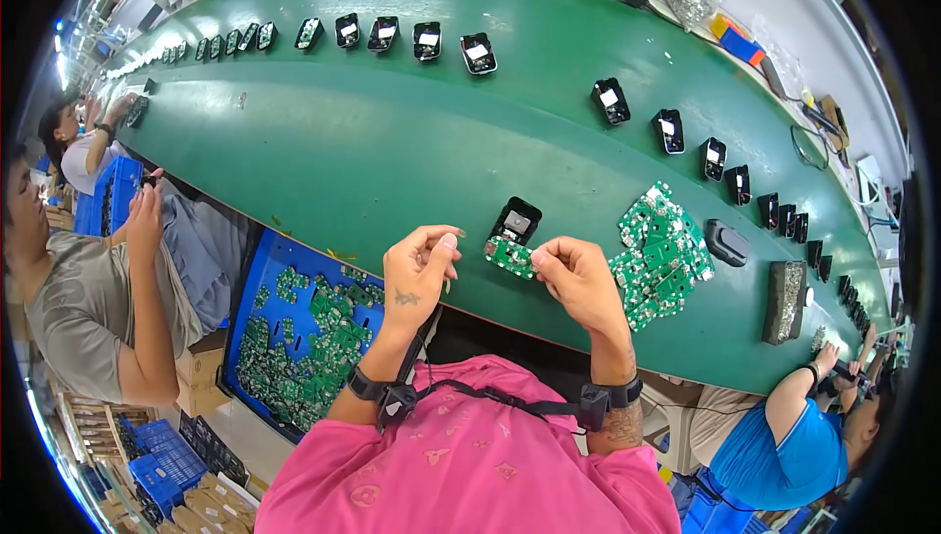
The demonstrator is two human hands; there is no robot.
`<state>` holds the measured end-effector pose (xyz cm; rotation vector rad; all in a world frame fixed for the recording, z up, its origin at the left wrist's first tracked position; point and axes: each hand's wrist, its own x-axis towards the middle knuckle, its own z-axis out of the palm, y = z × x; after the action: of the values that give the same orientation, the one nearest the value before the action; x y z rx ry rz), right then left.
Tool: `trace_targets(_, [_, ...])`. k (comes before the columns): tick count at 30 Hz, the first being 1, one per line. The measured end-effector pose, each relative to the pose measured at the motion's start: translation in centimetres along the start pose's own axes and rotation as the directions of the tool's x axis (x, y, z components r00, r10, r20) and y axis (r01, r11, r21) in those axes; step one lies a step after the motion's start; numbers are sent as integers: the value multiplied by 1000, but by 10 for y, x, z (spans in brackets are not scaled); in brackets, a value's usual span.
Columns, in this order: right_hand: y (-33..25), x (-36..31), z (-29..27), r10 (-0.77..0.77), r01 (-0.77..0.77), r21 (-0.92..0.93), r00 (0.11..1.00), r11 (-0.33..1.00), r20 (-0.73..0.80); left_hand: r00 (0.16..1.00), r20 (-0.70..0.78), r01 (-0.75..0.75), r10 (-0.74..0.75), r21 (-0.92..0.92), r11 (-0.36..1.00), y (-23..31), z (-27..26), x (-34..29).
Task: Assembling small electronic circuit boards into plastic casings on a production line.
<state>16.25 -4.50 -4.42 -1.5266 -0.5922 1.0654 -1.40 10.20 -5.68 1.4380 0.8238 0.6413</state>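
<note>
Behind the circuit board (510,257), part-hidden black housing (518,217)

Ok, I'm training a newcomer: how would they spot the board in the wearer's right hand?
Over the green table, find the pink-shirted wearer's right hand, left of the board pile. Its thumb and finger pinch the board, which partly hides a black case. Unlike the piled ones, this board is held singly.
</note>
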Motion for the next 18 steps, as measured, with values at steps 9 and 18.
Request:
trace_targets(9, [0,3,1,-7,7,-1,1000,1000,19,1000,3,22,-22,24,999,-3,0,-3])
trace_targets(18, [0,1,-1,30,-33,78,999,996,40,1000,3,0,0,38,999,-2,2,2])
